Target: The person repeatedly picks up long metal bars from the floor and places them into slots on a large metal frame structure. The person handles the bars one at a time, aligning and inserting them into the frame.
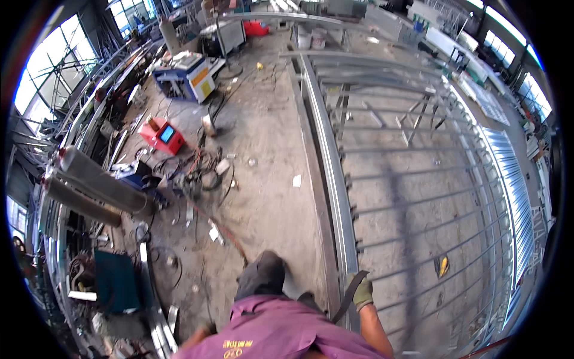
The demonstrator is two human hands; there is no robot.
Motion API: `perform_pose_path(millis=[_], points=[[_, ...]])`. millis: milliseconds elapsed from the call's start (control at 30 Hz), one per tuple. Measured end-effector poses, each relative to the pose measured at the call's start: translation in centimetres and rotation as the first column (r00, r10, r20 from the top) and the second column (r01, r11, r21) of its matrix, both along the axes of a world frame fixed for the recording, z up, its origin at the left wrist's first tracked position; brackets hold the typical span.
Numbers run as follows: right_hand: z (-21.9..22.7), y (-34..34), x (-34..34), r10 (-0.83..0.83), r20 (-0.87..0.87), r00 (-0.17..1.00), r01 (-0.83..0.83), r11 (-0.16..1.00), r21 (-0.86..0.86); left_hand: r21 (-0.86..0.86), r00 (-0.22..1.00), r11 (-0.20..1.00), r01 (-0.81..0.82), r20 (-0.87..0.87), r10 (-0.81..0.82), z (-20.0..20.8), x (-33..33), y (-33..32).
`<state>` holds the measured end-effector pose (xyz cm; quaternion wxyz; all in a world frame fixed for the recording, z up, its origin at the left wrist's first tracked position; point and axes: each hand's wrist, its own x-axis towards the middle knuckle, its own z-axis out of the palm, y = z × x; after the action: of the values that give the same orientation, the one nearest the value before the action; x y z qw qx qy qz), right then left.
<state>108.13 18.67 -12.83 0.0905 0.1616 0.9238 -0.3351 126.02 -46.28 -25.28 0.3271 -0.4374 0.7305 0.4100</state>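
At the lower right my right hand [363, 292], in a greenish work glove, is closed beside the long metal frame rail [335, 191]. A dark curved strap-like piece [348, 299] runs from its fingers down toward my body; its exact kind is unclear. My left hand [207, 330] is a dark, blurred shape low beside my purple shirt, its fingers hidden. The rail belongs to a large metal frame with several thin crossbars [418, 197], stretching away to my right.
A yellow-and-black tool [442, 266] lies among the crossbars. Left of me are cables [209, 173], a red machine [162, 137], gas cylinders [98, 176] and a dark green panel [115, 281]. A blue-and-white machine [184, 76] stands farther off. Corrugated sheet [508, 191] lies far right.
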Motion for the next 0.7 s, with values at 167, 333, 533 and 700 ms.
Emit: perform_pose_path(millis=[167,333,533,700], points=[[-2.2,-4.0,-10.8,0.185,0.217,0.958,-0.194,0.981,0.018,0.187,0.972,0.956,0.226,0.022,-0.235,-4.7,-5.4,7.1],[-9.1,-7.7,-20.5,0.25,0.371,0.894,-0.355,0.902,0.248,0.247,0.979,0.948,0.203,-0.023,-0.203,-6.9,-17.1,3.3],[-6.9,-17.1,-35.4,0.418,0.35,0.838,-0.524,0.796,0.304,0.333,0.809,0.859,-0.39,-0.321,0.492,-0.5,-37.1,-10.9],[-4.0,-23.0,-48.1,0.308,0.32,0.896,-0.381,0.903,0.199,0.247,0.654,0.823,-0.511,-0.509,0.559,3.6,-50.6,-21.2]])
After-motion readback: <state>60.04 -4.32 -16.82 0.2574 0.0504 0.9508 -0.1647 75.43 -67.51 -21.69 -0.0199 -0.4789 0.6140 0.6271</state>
